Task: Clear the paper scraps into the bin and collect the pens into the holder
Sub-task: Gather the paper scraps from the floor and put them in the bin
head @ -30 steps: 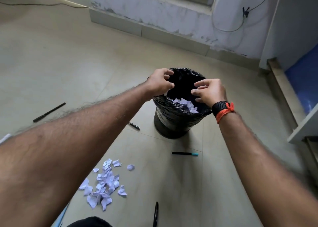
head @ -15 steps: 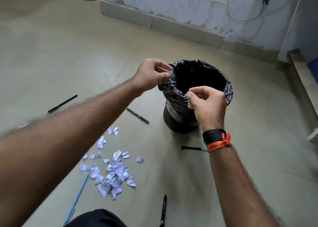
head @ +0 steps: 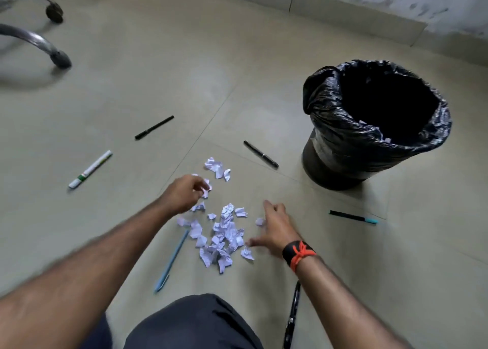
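Observation:
White paper scraps (head: 224, 235) lie in a loose pile on the floor in front of my knee. My left hand (head: 184, 194) is down at the pile's far left, its blurred fingers curled onto one scrap (head: 206, 190). Over the pile's right edge my right hand (head: 274, 228) hovers with fingers spread, holding nothing. The black-lined bin (head: 324, 103) stands to the far right with a few scraps inside. Pens lie around: a light blue pen (head: 173, 260), two black pens (head: 154, 128) (head: 261, 154), a white marker (head: 90, 169), a teal-capped pen (head: 352, 216).
Another black pen (head: 291, 314) lies under my right forearm. Chrome chair legs (head: 39, 44) with casters reach in at the far left. A wall skirting (head: 343, 7) runs along the back. My knee (head: 192, 322) fills the bottom centre.
Both hands have left the bin's rim and dropped to the scrap pile on the floor. The view has swung left and down, bringing the chair legs and the white marker into sight.

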